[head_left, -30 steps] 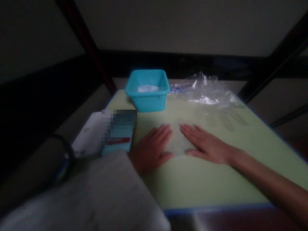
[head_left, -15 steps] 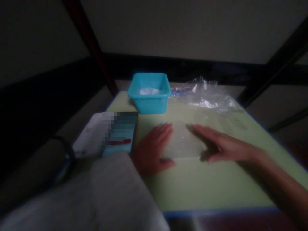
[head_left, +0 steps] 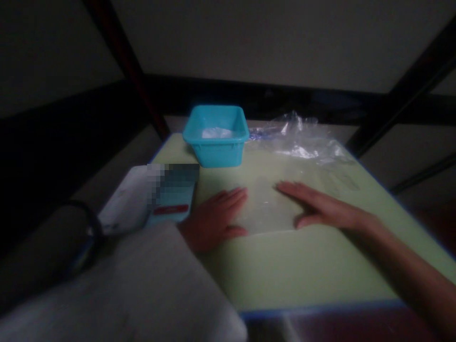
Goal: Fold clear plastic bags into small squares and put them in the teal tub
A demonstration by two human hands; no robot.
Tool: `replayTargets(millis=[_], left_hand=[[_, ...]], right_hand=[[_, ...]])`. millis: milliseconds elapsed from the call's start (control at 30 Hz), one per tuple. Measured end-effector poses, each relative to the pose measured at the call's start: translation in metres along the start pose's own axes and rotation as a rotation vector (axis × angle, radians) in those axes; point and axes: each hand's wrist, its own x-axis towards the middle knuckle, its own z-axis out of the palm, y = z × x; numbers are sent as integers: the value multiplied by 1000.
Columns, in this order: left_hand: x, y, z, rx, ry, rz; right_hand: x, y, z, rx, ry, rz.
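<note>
A clear plastic sheet or bag (head_left: 265,213) lies flat on the pale yellow-green tabletop (head_left: 285,270). On its left side rests my left hand (head_left: 215,221), palm down, fingers stretched out and thumb apart. My right hand (head_left: 313,204) lies along the sheet's right side, also with straight fingers and the thumb apart. Neither hand grips anything. The sheet is so transparent that its far edge is hard to make out.
A turquoise plastic basket (head_left: 219,152) with something whitish inside stands at the back. Crumpled clear plastic (head_left: 302,142) lies to its right. At the left are a partly blurred-out book-like object (head_left: 174,194) and white paper or cloth (head_left: 123,199).
My left hand has shifted slightly left, away from the middle of the sheet. My right hand now lies lower against it. The whole view has also moved a little.
</note>
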Motion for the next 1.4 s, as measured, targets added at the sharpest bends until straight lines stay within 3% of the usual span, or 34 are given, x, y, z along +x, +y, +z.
replayTargets(millis=[333, 567, 800, 1400], left_hand=[[-3, -2, -4, -55, -82, 25], [-2, 2, 2, -44, 81, 126], [-2, 15, 0, 86, 333, 247], [-3, 19, 1, 169, 377, 238]], right_hand=[[-1, -1, 0, 9, 17, 31], [0, -8, -2, -69, 29, -32], [2, -40, 6, -298, 64, -295], [-10, -52, 11, -717, 74, -310]])
